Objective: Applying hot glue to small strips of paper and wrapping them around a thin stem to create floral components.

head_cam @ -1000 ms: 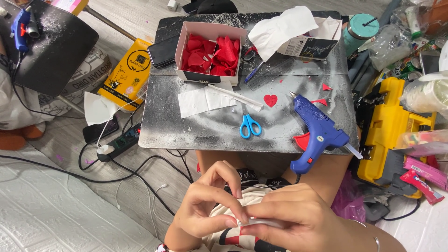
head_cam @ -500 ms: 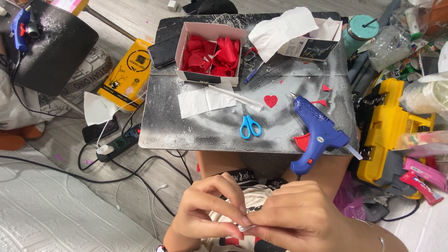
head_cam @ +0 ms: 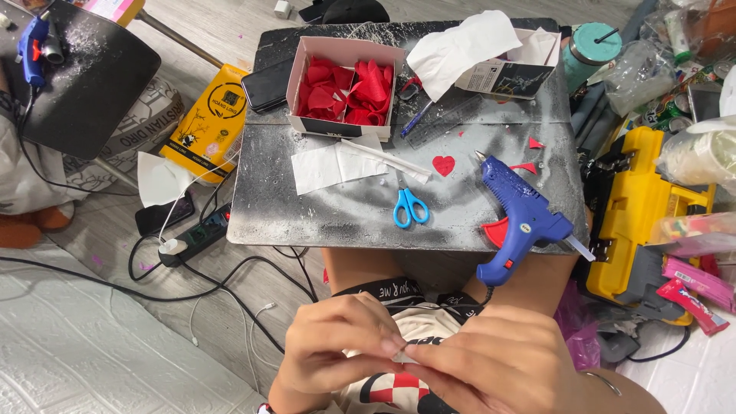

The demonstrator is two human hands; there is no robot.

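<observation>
Two hands, left hand (head_cam: 337, 345) and right hand (head_cam: 491, 360), pinch one white strip (head_cam: 404, 356).

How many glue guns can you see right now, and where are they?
2. One blue glue gun lies on the grey tabletop's right side, beside the scissors. Another glue gun sits on the black surface at far left. Clutter at right may hide more.

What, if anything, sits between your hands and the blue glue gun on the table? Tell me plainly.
Nothing visible stands in the way. Both hands, left hand and right hand, pinch a small white piece over the lap, below the table. The blue glue gun stands at the table's near edge, just above the right hand.
</observation>
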